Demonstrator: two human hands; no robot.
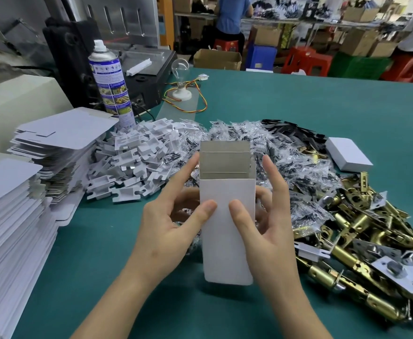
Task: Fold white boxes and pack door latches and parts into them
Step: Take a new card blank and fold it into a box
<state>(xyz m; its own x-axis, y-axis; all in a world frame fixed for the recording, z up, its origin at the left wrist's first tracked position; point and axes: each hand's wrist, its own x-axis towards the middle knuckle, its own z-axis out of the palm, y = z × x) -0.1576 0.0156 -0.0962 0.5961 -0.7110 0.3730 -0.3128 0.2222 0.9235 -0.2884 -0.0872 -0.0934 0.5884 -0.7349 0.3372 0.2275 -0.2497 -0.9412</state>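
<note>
Green matting covered the counter, with flat blanks stacked at the far left and brass latches heaped at the near right. Above the middle, a white box was held upright, its top open and a flap hanging down. Folding appeared to be in hand; closing the lower end would likely be called for next. The box was pinched by the left hand and the right hand, thumbs on the front, fingers half spread along the sides.
</note>
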